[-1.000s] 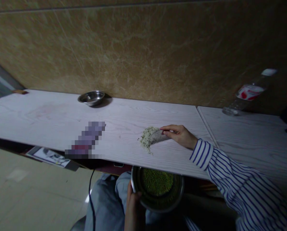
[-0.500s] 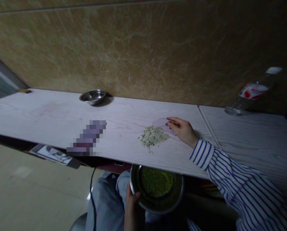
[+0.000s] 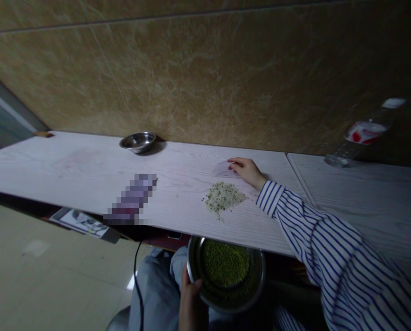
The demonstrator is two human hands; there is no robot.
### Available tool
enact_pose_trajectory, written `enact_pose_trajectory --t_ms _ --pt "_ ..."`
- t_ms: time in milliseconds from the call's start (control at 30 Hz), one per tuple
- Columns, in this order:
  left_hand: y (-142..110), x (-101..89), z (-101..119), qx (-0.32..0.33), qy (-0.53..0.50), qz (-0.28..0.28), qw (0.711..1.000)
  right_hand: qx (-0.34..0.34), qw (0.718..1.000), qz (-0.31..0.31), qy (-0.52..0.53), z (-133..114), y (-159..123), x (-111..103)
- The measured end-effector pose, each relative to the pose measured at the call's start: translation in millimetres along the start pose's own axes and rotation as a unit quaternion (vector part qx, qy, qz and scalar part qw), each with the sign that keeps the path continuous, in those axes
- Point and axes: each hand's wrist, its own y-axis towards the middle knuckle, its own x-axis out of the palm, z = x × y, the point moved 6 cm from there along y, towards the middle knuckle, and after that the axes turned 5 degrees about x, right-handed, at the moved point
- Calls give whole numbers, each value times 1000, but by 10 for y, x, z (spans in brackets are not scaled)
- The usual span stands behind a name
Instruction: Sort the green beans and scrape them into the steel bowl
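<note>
My left hand point(image 3: 191, 301) grips the rim of a steel bowl point(image 3: 254, 294) filled with green beans point(image 3: 225, 263), held on my lap below the table edge. My right hand point(image 3: 247, 171), in a striped sleeve, rests on the white wooden table point(image 3: 71, 170) with its fingers pinching a thin pale card point(image 3: 222, 169). A small pile of mixed white and green grains point(image 3: 224, 197) lies just in front of that hand, apart from the card.
An empty steel bowl point(image 3: 138, 141) stands near the tiled wall at the back. A clear plastic bottle point(image 3: 362, 134) with a red label stands at the far right. A blurred flat object point(image 3: 131, 198) lies left of the pile. A cable point(image 3: 136, 276) hangs under the table.
My right hand drew the card back off the grain pile and moved it away toward the wall. The pile now lies uncovered. The left hand and its bowl stayed put.
</note>
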Motion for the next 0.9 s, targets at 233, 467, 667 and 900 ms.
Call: enact_pose_trajectory --t_ms 233,467,667,900 --pt "-11 0 43 -37 -62 15 997 16 992 -125 26 -127 143 454" --pt "51 -83 11 -47 -53 27 997 44 962 -264 53 -296 94 827" --pt "119 -213 -11 -38 -23 64 997 59 927 -366 60 -402 -67 948" --pt "117 -184 -41 -49 -20 38 998 80 892 -438 81 -451 -182 883"
